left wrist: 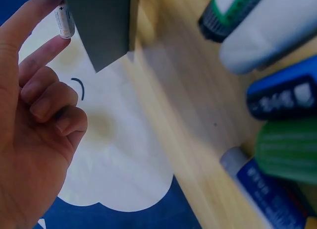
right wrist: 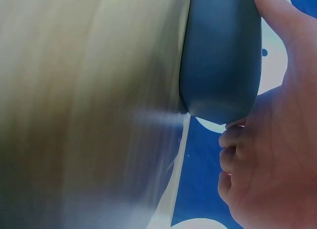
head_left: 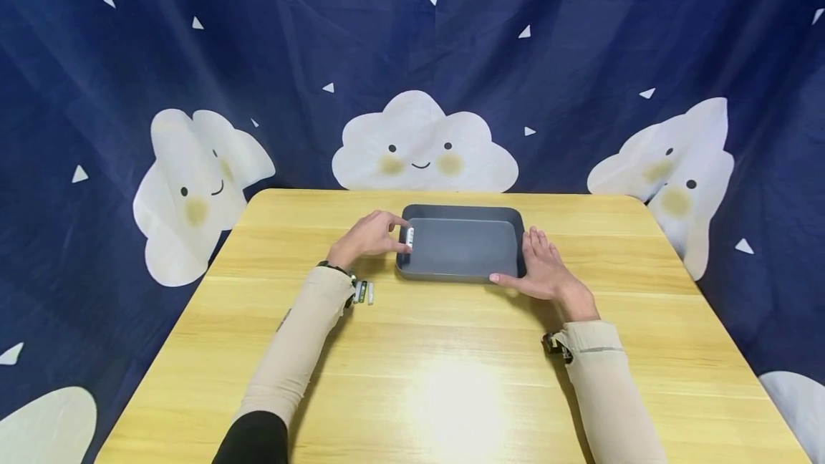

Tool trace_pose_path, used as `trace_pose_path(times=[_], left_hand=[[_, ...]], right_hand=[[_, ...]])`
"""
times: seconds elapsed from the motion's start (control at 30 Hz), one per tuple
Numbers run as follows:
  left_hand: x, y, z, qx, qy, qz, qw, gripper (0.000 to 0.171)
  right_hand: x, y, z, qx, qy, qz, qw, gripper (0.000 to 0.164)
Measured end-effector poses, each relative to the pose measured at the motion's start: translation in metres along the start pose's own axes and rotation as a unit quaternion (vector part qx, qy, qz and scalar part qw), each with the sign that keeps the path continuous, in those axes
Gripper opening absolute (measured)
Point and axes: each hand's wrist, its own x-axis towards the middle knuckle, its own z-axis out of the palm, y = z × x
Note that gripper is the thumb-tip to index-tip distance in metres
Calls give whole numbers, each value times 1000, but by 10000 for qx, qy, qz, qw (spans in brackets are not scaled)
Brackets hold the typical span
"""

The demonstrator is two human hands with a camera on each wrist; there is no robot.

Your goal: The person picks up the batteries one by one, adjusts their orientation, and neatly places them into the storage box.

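A dark grey rectangular tray [head_left: 460,245] lies on the table. At its left end my left hand [head_left: 369,236] pinches a small white battery [left wrist: 64,22] end to end between thumb and index finger, just inside the left wall. The other fingers curl in toward the palm in the left wrist view. My right hand [head_left: 544,267] lies against the tray's right side, fingers extended along the wall and thumb at the front right corner. Beside my left wrist are several more batteries [head_left: 370,293], partly hidden by the wrist; close up, a green one [left wrist: 287,149] and a blue one [left wrist: 287,97] show.
The light wooden table [head_left: 451,349] reaches back to a dark blue curtain [head_left: 412,34] printed with white clouds. The tray sits near the table's far edge. A bright glare spot lies on the tabletop in front.
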Motion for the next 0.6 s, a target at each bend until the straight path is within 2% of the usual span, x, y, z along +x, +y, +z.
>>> trace_pose_path(times=[0.47,0.6], left_hand=[[7,-7,11,130,-310,-364,9988,60],[10,-4,12,357,-335,-425,9979,59]], right_hand=[[1,0,2,106,-34,44,9999,131],[1,1,1,59,-37,56,10000,130]])
